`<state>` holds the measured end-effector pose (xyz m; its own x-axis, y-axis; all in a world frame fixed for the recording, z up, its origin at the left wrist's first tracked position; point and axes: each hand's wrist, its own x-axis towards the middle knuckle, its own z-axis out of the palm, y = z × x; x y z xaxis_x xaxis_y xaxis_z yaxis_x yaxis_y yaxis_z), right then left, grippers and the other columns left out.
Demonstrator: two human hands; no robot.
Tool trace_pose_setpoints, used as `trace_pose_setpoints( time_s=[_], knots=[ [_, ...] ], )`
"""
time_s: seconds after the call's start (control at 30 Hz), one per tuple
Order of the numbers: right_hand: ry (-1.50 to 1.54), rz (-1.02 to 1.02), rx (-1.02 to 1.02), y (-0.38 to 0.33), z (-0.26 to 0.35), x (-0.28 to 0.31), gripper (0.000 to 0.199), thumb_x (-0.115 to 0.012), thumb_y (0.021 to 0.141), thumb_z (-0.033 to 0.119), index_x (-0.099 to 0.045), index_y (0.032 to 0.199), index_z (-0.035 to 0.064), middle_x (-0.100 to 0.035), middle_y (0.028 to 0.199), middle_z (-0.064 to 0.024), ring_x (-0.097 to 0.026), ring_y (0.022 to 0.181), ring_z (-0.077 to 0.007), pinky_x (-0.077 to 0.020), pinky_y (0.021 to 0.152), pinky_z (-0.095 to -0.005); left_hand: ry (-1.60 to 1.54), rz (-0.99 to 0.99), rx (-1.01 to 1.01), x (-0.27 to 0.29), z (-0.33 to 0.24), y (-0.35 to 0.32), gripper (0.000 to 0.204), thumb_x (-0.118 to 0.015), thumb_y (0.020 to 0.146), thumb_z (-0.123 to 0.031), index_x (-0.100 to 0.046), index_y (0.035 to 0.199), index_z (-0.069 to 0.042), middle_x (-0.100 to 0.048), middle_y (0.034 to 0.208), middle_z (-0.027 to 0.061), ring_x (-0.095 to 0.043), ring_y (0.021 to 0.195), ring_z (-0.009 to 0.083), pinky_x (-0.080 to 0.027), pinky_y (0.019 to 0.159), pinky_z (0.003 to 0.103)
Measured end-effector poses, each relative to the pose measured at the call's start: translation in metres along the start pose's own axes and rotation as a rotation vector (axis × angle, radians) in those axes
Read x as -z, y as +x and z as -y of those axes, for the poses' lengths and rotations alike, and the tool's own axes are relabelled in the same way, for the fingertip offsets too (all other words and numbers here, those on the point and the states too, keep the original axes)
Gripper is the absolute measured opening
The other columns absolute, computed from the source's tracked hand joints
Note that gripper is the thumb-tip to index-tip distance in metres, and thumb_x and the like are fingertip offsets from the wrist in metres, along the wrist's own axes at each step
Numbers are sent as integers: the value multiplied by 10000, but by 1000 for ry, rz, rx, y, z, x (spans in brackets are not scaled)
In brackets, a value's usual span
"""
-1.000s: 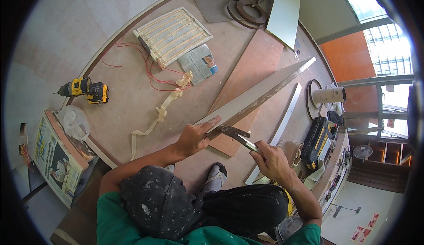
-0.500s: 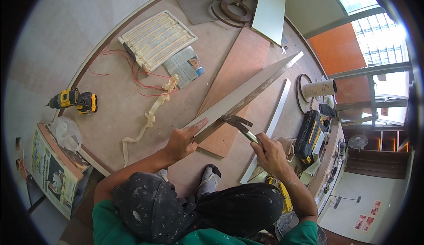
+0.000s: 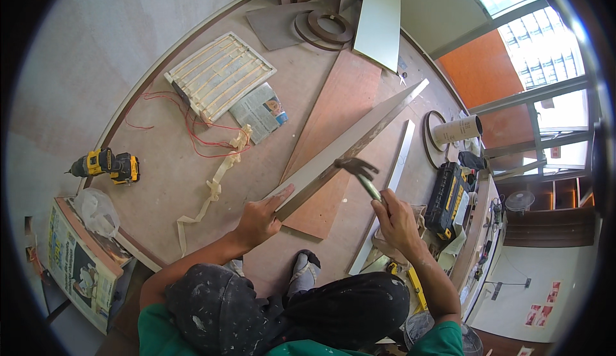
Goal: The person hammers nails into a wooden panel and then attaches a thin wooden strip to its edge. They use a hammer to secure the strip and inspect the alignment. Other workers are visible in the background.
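Note:
A long board [image 3: 344, 143] with a pale face and a rough, stained edge slants up from the floor area, its far end pointing to the upper right. My left hand [image 3: 260, 220] grips the near end of this board, fingers over the pale face. In my right hand [image 3: 396, 221] is a claw hammer [image 3: 355, 166], held by its greenish, shiny handle. The hammer's head is at the board's stained edge, nearer to me than the middle; whether it touches cannot be told.
Under the board lies a reddish plywood plank [image 3: 333, 106]. A narrow white strip [image 3: 393, 189] rests to its right. A yellow-black cordless drill [image 3: 106, 165], slatted panel [image 3: 221, 74], newspaper [image 3: 256, 113] and red cord are left. At right stand a black toolbox [image 3: 447, 199] and cardboard tube [image 3: 457, 130].
The hammer head has moved a little up and right along the board's edge, and my right hand has shifted slightly right. My left hand keeps its grip. The view has tilted slightly.

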<state>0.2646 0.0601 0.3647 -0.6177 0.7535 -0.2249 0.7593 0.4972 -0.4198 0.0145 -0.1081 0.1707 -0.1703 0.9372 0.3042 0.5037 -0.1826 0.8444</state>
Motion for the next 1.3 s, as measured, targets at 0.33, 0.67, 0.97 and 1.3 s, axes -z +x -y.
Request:
trace_pose_setpoints(
  time_s=[0.33,0.67,0.97,1.3],
  knots=[
    [66,-75,-20,7,-10,-3,279,-584,1063,240,-523,960,-12,-476,642,-221,-489,582,-415,-400,578,-480,-31,-4,32,3,-4,3,820,-661,723,48,-503,1519,-72,-712,1182,220,-717,896,402,-595,741,465],
    [70,-98,-66,15,-28,-6,298,-583,1064,263,-511,952,-4,-529,668,-264,-556,644,-489,-417,602,-530,-132,24,-55,12,1,3,764,-785,897,-311,-459,1520,-11,-684,1284,239,-708,1073,413,-596,869,446],
    [121,-97,-49,19,-29,-10,322,-571,1069,296,-528,964,-5,-563,681,-265,-595,684,-496,-431,625,-560,397,249,-170,49,-80,125,1013,-728,921,-526,-232,1625,8,-380,1609,298,-454,1447,435,-483,1098,484],
    [195,-296,2,34,-51,5,323,-579,1058,327,-602,1012,8,-625,752,-285,-622,735,-512,-452,645,-579,345,487,97,-23,-60,148,729,-567,1015,-212,-216,1598,48,-553,1388,367,-667,1056,498,-560,840,536]
  ],
)
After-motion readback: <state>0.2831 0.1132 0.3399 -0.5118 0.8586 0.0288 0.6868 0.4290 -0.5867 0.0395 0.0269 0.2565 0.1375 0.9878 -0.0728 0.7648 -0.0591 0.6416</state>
